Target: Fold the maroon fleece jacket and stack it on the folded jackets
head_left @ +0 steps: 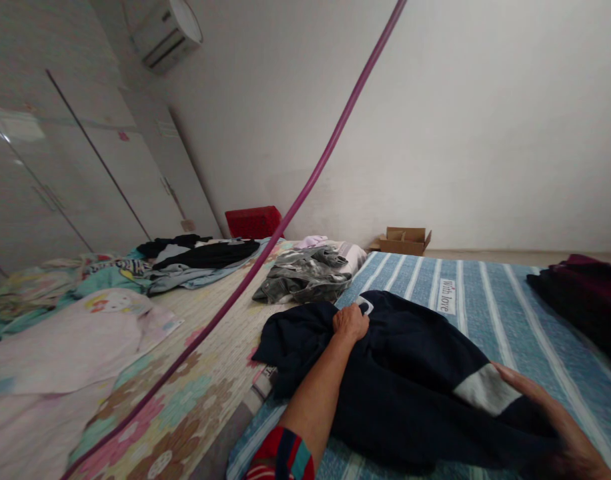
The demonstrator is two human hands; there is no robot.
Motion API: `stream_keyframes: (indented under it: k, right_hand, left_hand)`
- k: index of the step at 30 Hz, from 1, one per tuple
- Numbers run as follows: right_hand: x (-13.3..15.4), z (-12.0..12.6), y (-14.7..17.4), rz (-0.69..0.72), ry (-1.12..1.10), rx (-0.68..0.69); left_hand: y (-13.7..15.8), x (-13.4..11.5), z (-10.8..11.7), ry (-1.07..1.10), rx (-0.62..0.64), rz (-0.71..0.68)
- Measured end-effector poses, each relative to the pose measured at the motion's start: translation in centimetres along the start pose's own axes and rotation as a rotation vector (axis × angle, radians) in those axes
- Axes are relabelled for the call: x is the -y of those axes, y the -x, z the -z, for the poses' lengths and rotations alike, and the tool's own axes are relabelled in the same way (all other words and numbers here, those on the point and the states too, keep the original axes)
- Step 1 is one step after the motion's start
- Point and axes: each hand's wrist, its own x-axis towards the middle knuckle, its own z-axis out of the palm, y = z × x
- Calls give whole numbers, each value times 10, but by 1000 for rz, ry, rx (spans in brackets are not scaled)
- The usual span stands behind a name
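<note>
A dark navy garment (400,380) with a light grey band lies rumpled across the striped blue bedding; its exact kind is unclear. My left hand (351,323) is closed on a bunched part of it, beside a small white patch. At the far right end of the garment, my right hand (548,403) has the cloth between its stretched fingers by the grey band and its lower, blurred part. Some of the right hand's fingers are hidden or smeared by motion.
A grey patterned garment pile (308,273) sits beyond my left hand. Dark folded clothes (585,303) lie at the right. Pale pink clothing (80,340) and a heap of dark clothes (205,257) are leftward. A purple pole (305,193) crosses the view; a cardboard box (404,241) stands behind.
</note>
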Motion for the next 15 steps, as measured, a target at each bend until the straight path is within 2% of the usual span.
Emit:
stream_keyframes:
  k: [4, 11, 15]
  right_hand:
    - [13, 6, 6, -77, 45, 5]
    - [15, 11, 4, -239, 131, 272]
    - [16, 17, -7, -308, 63, 242]
  left_hand:
    - [0, 0, 0, 4, -5, -7]
    - [2, -2, 6, 13, 9, -12]
    - [1, -4, 14, 26, 39, -21]
